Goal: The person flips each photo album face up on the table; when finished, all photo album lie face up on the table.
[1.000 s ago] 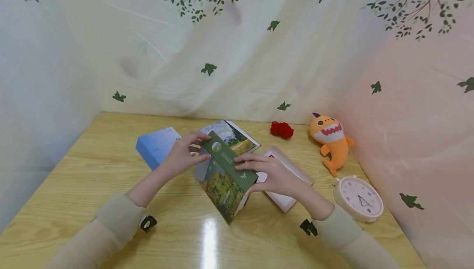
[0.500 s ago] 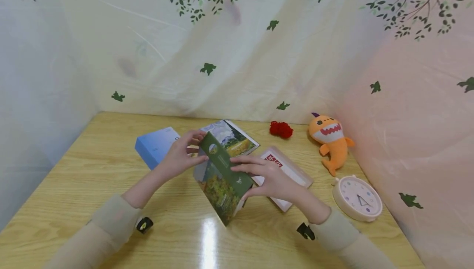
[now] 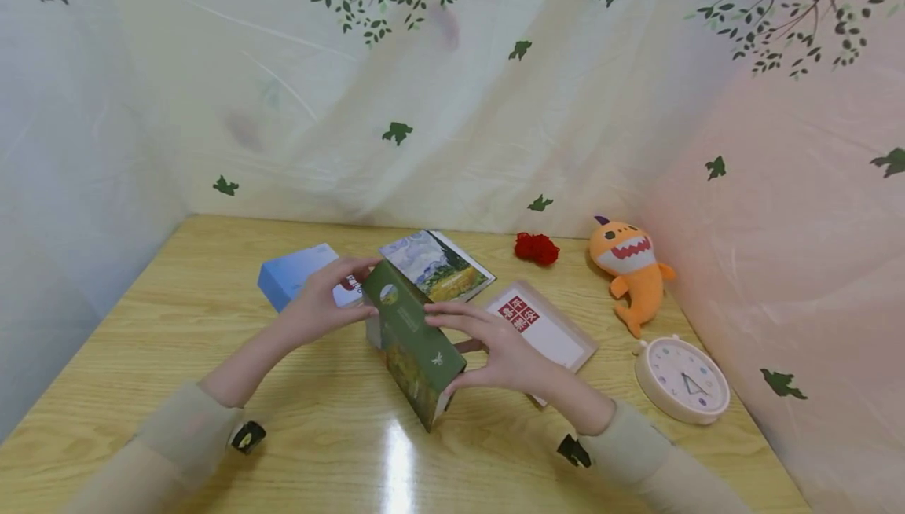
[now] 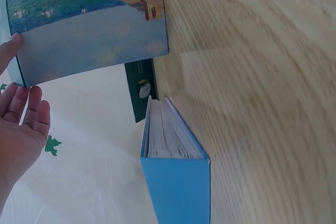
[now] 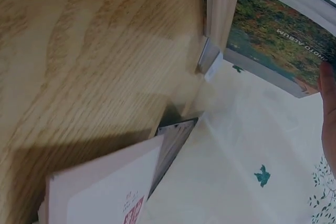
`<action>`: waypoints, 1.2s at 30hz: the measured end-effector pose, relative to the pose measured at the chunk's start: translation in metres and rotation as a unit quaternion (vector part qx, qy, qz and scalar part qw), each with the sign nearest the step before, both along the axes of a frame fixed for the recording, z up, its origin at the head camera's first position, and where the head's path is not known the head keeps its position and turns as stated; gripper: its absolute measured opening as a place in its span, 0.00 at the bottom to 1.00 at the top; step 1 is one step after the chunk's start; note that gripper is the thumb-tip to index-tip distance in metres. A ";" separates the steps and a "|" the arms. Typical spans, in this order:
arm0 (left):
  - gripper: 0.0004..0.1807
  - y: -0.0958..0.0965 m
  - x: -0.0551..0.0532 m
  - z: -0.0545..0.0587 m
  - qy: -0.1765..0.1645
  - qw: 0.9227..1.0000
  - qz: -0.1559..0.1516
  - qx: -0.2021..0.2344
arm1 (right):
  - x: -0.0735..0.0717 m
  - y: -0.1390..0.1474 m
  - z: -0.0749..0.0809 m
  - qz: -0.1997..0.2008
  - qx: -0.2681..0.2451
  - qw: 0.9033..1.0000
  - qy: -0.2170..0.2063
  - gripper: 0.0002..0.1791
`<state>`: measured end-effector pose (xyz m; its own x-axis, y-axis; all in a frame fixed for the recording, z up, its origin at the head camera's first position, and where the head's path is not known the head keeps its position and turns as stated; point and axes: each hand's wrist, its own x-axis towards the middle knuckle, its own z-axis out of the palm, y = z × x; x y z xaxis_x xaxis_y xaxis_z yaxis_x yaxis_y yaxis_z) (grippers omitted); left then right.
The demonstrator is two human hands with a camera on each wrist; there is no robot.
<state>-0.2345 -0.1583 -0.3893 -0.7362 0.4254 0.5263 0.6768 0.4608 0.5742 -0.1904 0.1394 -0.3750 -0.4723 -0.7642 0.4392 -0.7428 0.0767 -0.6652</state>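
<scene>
A photo album (image 3: 410,333) with a green spine and a painted landscape cover is held between both hands, its spine facing up and its lower corner close over the table. At the spine's far end, my left hand (image 3: 325,294) pinches the album with thumb and fingers. My right hand (image 3: 498,341) grips the near end, fingers over the spine and thumb at the end edge. The left wrist view has my left hand (image 4: 23,119) at the album's edge (image 4: 94,40). In the right wrist view, a finger of my right hand (image 5: 328,108) lies against the album's cover (image 5: 278,35).
On the wooden table (image 3: 233,325), a blue book (image 3: 293,274) lies behind my left hand and a painting-covered book (image 3: 441,262) behind the album. A pale pink book (image 3: 558,341) is partly behind my right hand. Red yarn (image 3: 536,248), an orange shark plush (image 3: 632,270) and a clock (image 3: 682,380) lie rightward.
The album has moved slightly left and toward me, and its cover has swung steeper so more of the green spine faces up. Both hands moved left with it, still gripping.
</scene>
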 end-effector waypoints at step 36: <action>0.35 -0.045 0.022 -0.023 -0.134 0.991 -0.020 0.019 | 0.016 -0.037 -0.028 0.004 0.123 0.992 0.013 0.42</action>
<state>-0.2126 -0.2037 -0.4120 -0.8346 0.4413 0.3298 0.5148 0.4115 0.7521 -0.1740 0.1024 -0.4026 -0.4574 -0.8529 0.2516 -0.7603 0.2284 -0.6080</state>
